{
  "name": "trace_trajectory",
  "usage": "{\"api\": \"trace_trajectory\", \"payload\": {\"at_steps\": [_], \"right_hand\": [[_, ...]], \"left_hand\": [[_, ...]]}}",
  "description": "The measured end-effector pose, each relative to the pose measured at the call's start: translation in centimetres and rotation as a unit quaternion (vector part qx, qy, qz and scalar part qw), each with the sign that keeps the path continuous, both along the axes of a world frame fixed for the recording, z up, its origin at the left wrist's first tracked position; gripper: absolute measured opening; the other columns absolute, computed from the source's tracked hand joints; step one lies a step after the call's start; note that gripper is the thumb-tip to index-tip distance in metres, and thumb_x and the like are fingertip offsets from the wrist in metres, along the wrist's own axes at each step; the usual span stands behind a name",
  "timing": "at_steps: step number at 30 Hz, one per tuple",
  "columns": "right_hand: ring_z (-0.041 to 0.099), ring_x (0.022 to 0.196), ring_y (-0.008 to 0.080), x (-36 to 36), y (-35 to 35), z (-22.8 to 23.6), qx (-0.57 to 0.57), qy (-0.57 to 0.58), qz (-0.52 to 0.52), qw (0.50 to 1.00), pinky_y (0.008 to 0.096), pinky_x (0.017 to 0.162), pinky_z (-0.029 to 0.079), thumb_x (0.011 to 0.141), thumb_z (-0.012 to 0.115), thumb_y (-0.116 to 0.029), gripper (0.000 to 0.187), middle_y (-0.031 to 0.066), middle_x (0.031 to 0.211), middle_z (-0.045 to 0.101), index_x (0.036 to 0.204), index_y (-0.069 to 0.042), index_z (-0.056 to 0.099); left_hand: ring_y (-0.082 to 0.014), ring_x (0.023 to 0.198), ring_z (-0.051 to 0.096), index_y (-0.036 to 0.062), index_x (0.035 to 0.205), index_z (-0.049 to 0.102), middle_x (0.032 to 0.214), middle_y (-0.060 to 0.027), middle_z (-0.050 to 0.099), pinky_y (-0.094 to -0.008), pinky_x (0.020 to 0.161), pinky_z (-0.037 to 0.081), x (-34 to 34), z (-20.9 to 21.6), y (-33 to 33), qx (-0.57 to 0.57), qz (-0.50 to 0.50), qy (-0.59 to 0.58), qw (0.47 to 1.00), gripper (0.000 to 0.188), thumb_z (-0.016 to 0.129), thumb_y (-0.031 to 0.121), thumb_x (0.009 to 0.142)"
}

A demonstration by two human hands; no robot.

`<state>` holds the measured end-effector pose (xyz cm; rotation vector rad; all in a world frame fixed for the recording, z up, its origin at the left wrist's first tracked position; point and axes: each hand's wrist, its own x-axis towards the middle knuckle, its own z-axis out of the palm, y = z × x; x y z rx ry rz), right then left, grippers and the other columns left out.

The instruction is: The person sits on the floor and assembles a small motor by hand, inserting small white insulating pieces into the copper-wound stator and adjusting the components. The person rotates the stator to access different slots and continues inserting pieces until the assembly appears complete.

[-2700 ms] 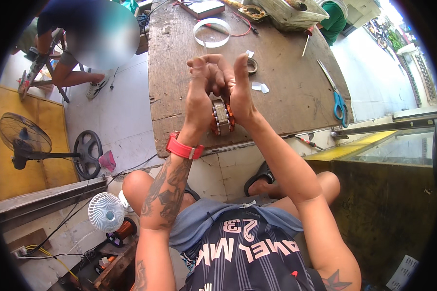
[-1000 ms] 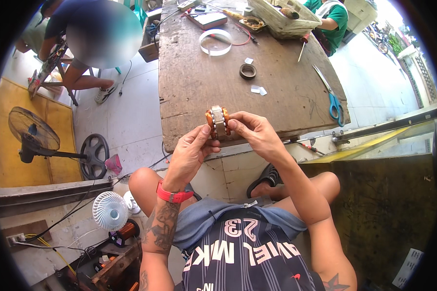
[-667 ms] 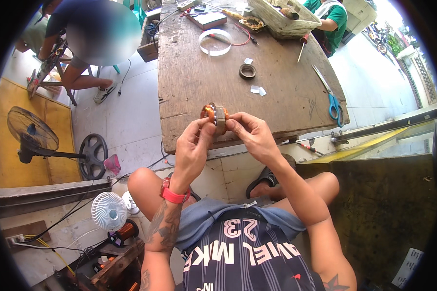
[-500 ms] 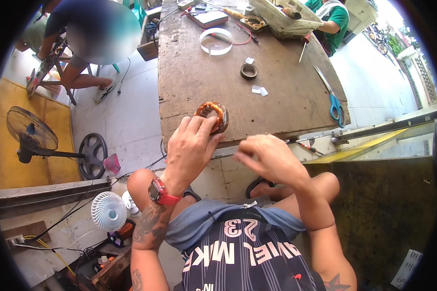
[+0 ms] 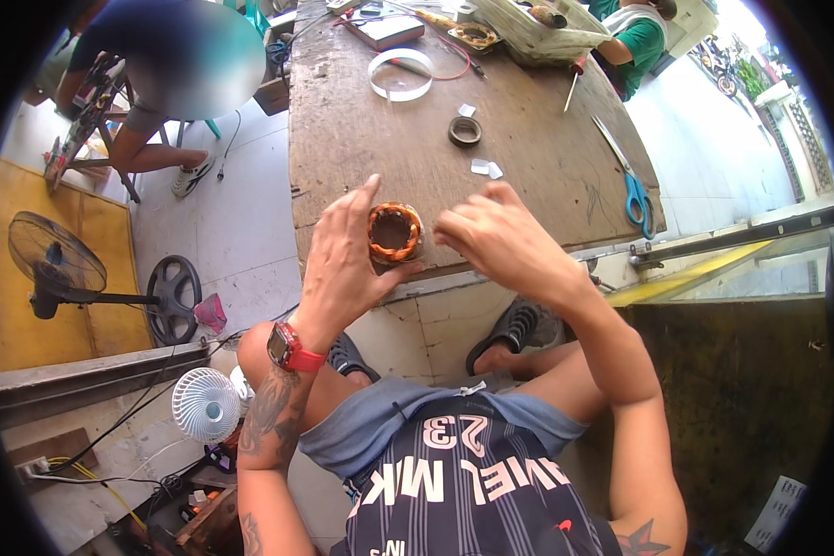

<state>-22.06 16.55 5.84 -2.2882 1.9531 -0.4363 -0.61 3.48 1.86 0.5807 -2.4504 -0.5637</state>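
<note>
A motor stator (image 5: 395,233) with copper windings round its open top stands near the front edge of the wooden table. My left hand (image 5: 338,250) is against its left side, the thumb along the near side and the fingers reaching up past it. Just to the right of the stator, my right hand (image 5: 499,232) is raised with its fingers curled together; whatever they pinch, if anything, cannot be made out. Farther back lie a dark ring (image 5: 464,131) and small white pieces (image 5: 486,169).
The wooden table (image 5: 343,139) also carries blue-handled scissors (image 5: 637,199) at the right, a white hoop (image 5: 400,76), a screwdriver (image 5: 576,82) and a grimy bin (image 5: 547,35). One person sits at far left, another at far right. Fans (image 5: 206,406) stand to my left.
My left fingers have lifted off the stator's top and moved to its left side, uncovering the opening. My right hand has risen over the table, closer beside the stator.
</note>
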Motion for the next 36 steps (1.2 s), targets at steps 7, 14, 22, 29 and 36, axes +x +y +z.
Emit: {"api": "trace_trajectory", "payload": {"at_steps": [7, 14, 22, 29, 36], "right_hand": [[0.068, 0.094, 0.0238, 2.4, 7.4, 0.8, 0.146, -0.332, 0.029, 0.931, 0.0408, 0.091, 0.052, 0.109, 0.057, -0.039, 0.036, 0.0096, 0.097, 0.07, 0.121, -0.007, 0.068], [0.069, 0.108, 0.0203, 6.1, 4.0, -5.8, 0.283, -0.837, -0.204, 0.421, 0.0412, 0.101, 0.055, 0.106, 0.04, -0.071, 0.079, 0.0106, 0.113, 0.072, 0.132, 0.0, 0.062], [0.039, 0.063, 0.0047, 7.4, 2.4, -5.5, 0.217, -0.888, -0.121, 0.387, 0.024, 0.06, 0.036, 0.114, 0.051, -0.038, 0.034, -0.0084, 0.072, 0.043, 0.125, -0.007, 0.062], [0.042, 0.066, 0.0072, 8.7, 4.6, -6.5, 0.183, -0.667, -0.154, 0.706, 0.0264, 0.06, 0.038, 0.113, 0.053, -0.038, 0.038, -0.0034, 0.074, 0.052, 0.113, -0.004, 0.069], [0.066, 0.102, 0.0154, 2.6, 5.2, -0.8, -0.022, -0.476, -0.259, 0.841, 0.031, 0.093, 0.051, 0.108, 0.063, -0.031, 0.032, 0.0073, 0.106, 0.072, 0.12, -0.001, 0.069]], "left_hand": [[-0.0337, 0.128, 0.057, 0.0083, 0.126, 0.068, 0.132, -0.014, 0.064, -0.0476, 0.119, 0.038, -3.3, 1.7, -1.3, -0.101, -0.146, -0.056, 0.983, 0.051, 0.071, 0.049, 0.095], [-0.0243, 0.068, 0.066, 0.0116, 0.076, 0.065, 0.07, -0.0037, 0.058, -0.0377, 0.063, 0.054, -2.4, 0.1, 5.8, -0.038, -0.326, 0.095, 0.94, 0.033, 0.08, 0.038, 0.089], [-0.0369, 0.126, 0.065, 0.0145, 0.139, 0.065, 0.134, -0.0179, 0.069, -0.0491, 0.108, 0.049, -1.3, 7.9, 4.8, 0.084, -0.237, 0.055, 0.966, 0.048, 0.07, 0.041, 0.099], [-0.0387, 0.163, 0.01, 0.0174, 0.168, 0.03, 0.174, -0.0173, 0.022, -0.0615, 0.129, 0.002, -8.2, 2.2, -1.3, -0.123, -0.022, -0.196, 0.972, 0.072, 0.024, 0.061, 0.111], [-0.0389, 0.137, 0.053, 0.0065, 0.13, 0.067, 0.144, -0.019, 0.057, -0.047, 0.116, 0.042, 0.2, 3.7, -3.5, 0.172, -0.046, 0.134, 0.975, 0.033, 0.068, 0.014, 0.097]]}}
